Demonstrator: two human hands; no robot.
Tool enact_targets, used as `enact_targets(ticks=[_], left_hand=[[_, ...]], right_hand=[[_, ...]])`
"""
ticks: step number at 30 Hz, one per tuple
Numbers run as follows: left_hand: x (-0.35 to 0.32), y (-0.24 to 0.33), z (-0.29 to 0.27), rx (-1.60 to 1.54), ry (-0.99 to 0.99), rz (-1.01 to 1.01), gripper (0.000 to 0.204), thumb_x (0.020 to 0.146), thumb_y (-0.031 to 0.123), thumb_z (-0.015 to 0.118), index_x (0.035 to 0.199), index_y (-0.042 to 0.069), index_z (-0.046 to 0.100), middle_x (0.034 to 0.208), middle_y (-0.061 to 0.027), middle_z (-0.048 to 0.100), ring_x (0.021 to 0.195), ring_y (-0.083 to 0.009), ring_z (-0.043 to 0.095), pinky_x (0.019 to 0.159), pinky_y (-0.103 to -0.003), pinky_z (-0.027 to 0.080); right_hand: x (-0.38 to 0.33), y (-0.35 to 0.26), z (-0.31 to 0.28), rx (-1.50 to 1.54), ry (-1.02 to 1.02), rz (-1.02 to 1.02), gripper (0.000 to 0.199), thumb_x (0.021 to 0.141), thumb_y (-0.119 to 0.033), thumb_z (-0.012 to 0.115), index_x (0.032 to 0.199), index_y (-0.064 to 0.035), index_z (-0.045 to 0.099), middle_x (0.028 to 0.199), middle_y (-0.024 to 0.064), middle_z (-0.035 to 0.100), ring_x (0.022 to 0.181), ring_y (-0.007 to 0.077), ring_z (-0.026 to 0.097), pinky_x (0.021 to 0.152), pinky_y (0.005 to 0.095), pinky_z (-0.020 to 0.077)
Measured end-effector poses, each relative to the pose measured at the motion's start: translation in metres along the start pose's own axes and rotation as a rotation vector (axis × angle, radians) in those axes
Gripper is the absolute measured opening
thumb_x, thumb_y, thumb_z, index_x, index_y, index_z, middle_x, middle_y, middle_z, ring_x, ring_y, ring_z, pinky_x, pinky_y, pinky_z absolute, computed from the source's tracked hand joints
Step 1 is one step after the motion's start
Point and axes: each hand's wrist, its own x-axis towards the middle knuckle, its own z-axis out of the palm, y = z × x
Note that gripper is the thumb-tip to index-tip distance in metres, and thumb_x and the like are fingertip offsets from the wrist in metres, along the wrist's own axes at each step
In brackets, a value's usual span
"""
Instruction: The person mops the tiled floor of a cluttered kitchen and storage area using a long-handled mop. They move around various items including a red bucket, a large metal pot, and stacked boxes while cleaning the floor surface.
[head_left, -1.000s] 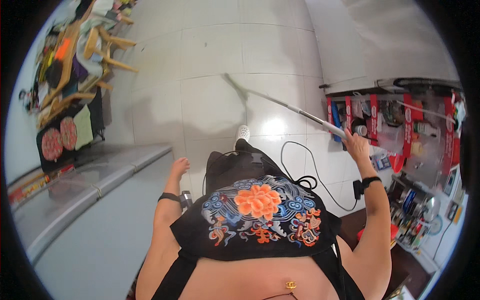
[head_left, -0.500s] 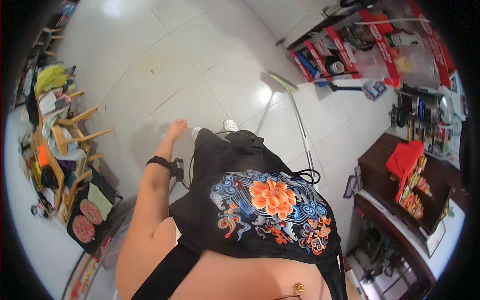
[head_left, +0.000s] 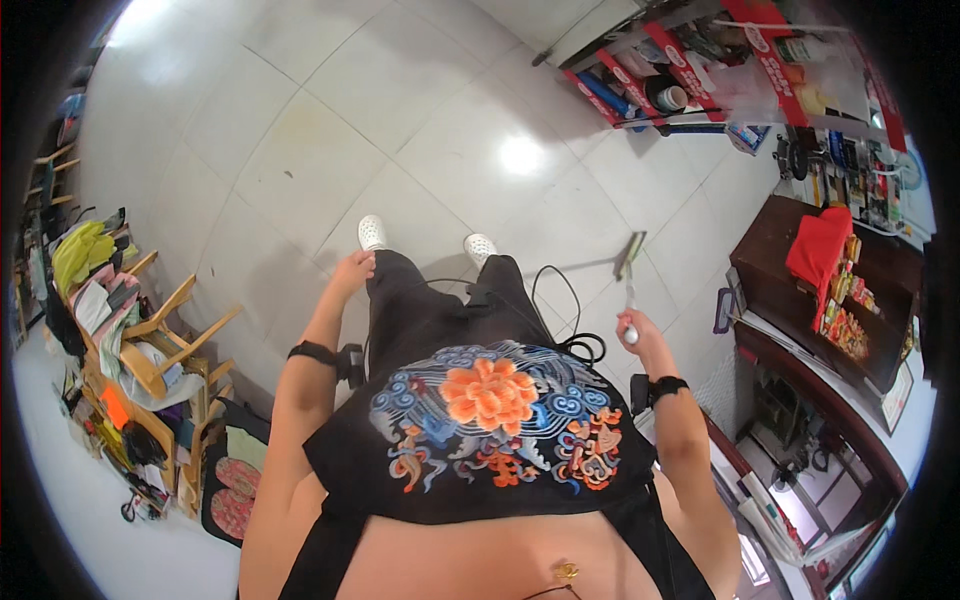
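My right hand [head_left: 648, 334] is closed round the white-ended handle of a long-handled squeegee [head_left: 631, 272]. The pole points away from me and looks foreshortened, with its narrow greenish head low over or on the floor ahead; contact cannot be made out. My left hand [head_left: 352, 272] hangs beside my left thigh, its fingers curled in with nothing visible in them. Both wrists wear black straps with small dark devices. A black cable [head_left: 562, 300] loops in front of my black trousers, close to the embroidered black top [head_left: 490, 430].
Wooden chairs [head_left: 165, 370] heaped with clothes line the left wall. Right of me stands a dark wooden cabinet [head_left: 765, 250] bearing a red cloth [head_left: 818, 245] and small packets. Farther off at the right is a red-edged shelf rack [head_left: 680, 70]. Pale floor tiles [head_left: 300, 150] stretch ahead.
My right hand has come into view, gripping the squeegee's handle. The squeegee has swung right and its pole now looks much shorter. My feet have moved apart, and the view has shifted.
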Motion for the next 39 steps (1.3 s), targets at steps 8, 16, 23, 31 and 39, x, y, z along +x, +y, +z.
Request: enact_targets(ticks=[8,16,23,31,39], left_hand=[[0.008,-0.119,-0.172,-0.078,0.023,-0.372,0.030,0.091,0.030,0.050,0.117,0.016,0.055,0.091,-0.0021,0.063,0.076,-0.0111,0.057,0.064,-0.028,0.043],[0.039,-0.176,-0.314,-0.288,0.219,-0.260,0.028,0.089,0.029,0.053,0.113,0.014,0.056,0.089,-0.0013,0.064,0.072,-0.0124,0.059,0.058,-0.028,0.044],[0.076,-0.165,-0.303,-0.293,0.097,-0.180,0.032,0.089,0.027,0.054,0.115,0.008,0.056,0.095,-0.0068,0.065,0.078,-0.0151,0.062,0.063,-0.030,0.048],[0.060,-0.108,-0.266,-0.160,0.034,-0.140,0.033,0.088,0.027,0.055,0.112,0.004,0.058,0.088,-0.0070,0.065,0.068,-0.0139,0.061,0.057,-0.028,0.046],[0.071,-0.143,-0.270,-0.323,-0.046,-0.116,0.031,0.089,0.024,0.053,0.110,0.001,0.056,0.087,-0.0090,0.064,0.068,-0.0177,0.061,0.055,-0.030,0.047]], right_hand=[[-0.047,0.175,0.248,-0.627,-0.153,-0.182,0.012,0.079,-0.002,0.054,0.068,-0.0035,0.049,0.052,0.0040,0.045,0.043,0.0153,0.046,0.041,0.0299,0.0416],[-0.115,0.239,0.399,-0.825,-0.234,-0.144,0.008,0.078,-0.004,0.054,0.073,-0.0016,0.048,0.052,0.0028,0.045,0.042,0.0130,0.045,0.040,0.0286,0.0411],[-0.119,0.244,0.383,-0.517,-0.334,-0.161,0.023,0.077,-0.003,0.057,0.097,-0.0011,0.046,0.058,-0.0020,0.042,0.042,0.0063,0.039,0.035,0.0214,0.0352],[-0.118,0.258,0.280,-0.411,-0.054,-0.377,0.027,0.077,-0.002,0.057,0.102,0.0003,0.046,0.058,-0.0013,0.044,0.041,0.0072,0.040,0.036,0.0232,0.0356],[-0.045,0.223,0.208,-0.112,-0.021,-0.142,0.013,0.078,-0.001,0.053,0.071,-0.0048,0.043,0.049,-0.0008,0.043,0.037,0.0096,0.043,0.034,0.0250,0.0392]])
